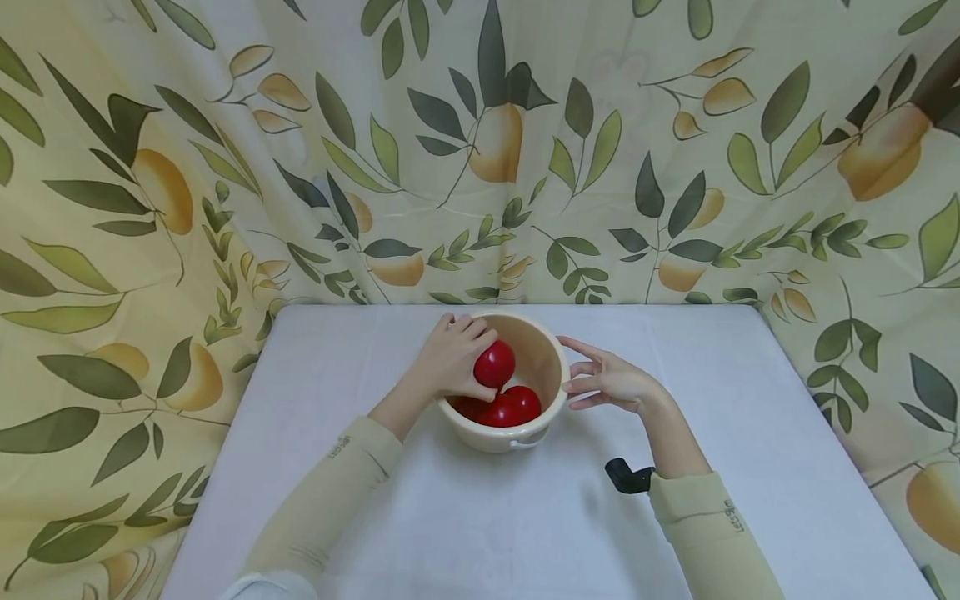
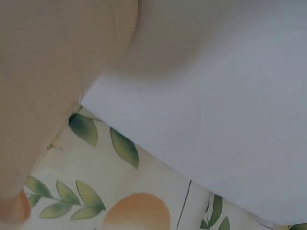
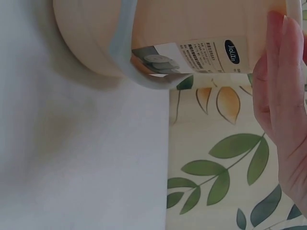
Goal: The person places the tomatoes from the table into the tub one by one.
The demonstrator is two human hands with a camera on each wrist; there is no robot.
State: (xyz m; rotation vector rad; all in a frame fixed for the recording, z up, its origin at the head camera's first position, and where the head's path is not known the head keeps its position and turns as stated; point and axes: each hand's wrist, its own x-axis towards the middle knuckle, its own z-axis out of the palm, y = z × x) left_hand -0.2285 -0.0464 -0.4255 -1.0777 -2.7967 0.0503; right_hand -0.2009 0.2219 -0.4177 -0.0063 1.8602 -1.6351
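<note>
A cream bucket (image 1: 551, 346) with a pale handle (image 1: 528, 442) stands on the table, its mouth facing up toward the head view. My left hand (image 1: 456, 357) reaches over the bucket's left rim and grips a glossy red apple (image 1: 495, 364). Under it, more red apples (image 1: 522, 404) lie inside the bucket, partly hidden by the hand. At the opposite side, my right hand (image 1: 611, 379) rests its extended fingers against the bucket's outside near the rim. In the right wrist view these fingers (image 3: 288, 52) lie nearly straight along the wall, beside a printed label (image 3: 201, 55).
A white cloth covers the table (image 1: 300, 367). Behind and at both sides hangs a curtain (image 1: 420, 167) patterned with leaves and fruit. A black wrist camera (image 1: 628, 477) juts from the right sleeve. A blurred cream surface (image 2: 53, 62) fills the left wrist view's upper left.
</note>
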